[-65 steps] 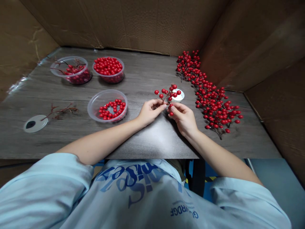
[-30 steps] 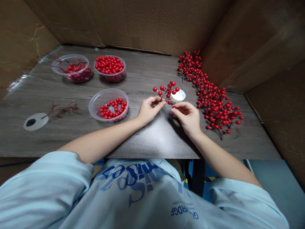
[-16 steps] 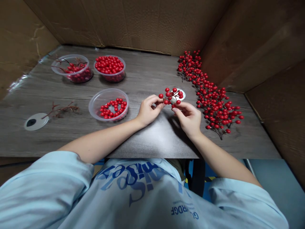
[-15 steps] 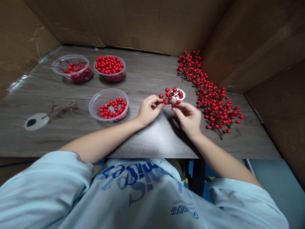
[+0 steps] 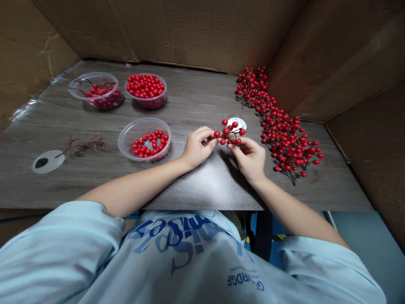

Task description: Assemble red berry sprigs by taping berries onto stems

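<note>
Between my hands, above the table, is a small artificial berry branch [image 5: 233, 132] with several red berries on brown twigs. My left hand [image 5: 198, 147] pinches at its left side, thumb and forefinger against a red berry [image 5: 217, 134]. Whether that berry sits on a twig is hidden by the fingertips. My right hand [image 5: 251, 158] has thumb and fingers closed on the lower right of the branch, covering part of the stem. Just behind the branch lies a round white disc [image 5: 238, 123]. Nearest to my left hand stands a clear tub [image 5: 122, 143] with loose red berries [image 5: 151, 143].
Finished-looking berry branches [image 5: 281, 131] lie in a long pile along the right. At the back left are a tub of berries [image 5: 145, 86] and a tub with berries and twigs [image 5: 99, 90]. A bare twig [image 5: 84, 144] touches a pale disc [image 5: 47, 162]. Cardboard walls [image 5: 190, 33] enclose the table.
The berry branch has turned slightly and shifted a little right and down between my fingers. Both hands stay nearly in place, still pinching.
</note>
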Tool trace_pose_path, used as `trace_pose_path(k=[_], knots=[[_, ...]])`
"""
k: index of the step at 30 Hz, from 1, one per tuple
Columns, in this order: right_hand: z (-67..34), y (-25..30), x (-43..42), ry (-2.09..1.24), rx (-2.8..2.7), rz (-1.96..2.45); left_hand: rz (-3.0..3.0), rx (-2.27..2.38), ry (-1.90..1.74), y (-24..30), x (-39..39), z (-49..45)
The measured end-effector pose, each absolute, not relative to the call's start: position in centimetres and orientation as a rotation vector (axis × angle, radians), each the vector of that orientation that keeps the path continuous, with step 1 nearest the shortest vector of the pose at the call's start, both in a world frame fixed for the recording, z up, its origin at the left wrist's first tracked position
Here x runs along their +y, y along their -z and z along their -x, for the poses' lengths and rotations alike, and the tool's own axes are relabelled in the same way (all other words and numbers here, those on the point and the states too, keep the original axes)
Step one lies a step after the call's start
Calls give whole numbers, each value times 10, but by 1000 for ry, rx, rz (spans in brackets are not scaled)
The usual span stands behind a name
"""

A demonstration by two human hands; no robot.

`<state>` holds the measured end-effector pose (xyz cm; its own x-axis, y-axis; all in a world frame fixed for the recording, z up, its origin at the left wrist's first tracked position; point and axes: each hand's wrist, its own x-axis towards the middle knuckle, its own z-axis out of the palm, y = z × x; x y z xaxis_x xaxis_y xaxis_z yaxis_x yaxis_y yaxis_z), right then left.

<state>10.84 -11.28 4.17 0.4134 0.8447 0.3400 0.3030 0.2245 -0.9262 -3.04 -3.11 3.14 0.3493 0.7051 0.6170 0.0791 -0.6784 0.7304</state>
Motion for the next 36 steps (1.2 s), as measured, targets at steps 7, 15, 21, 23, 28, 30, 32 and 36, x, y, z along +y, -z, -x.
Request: trace_pose_path(k=[7,15,21,23,28,30,32,36], knots=[[-106,-42,-113,-530,-1132,1383,-2012,691,-1328,-31,-32,30],[-105,-42,-114,-538,-1115,1405,-2016,682,-1323,-30,-33,29],[-107,-42,-112,-512,-1136,1412,-2017,694,-1305,-30,-34,30],[-107,-42,-112,-503,-1149,1430,-2017,707,-1287,-30,-34,30],[-107,-42,-113,-514,-1163,1431,-2029,711,-1264,-30,-34,30],[-107,-42,-113,-523,-1156,1435,-2028,711,-1263,-30,-34,30],[-107,-41,-113,-530,-1146,1440,-2023,709,-1262,-30,-34,30],[-107,-39,-113,-537,-1137,1438,-2006,715,-1257,-31,-35,29]])
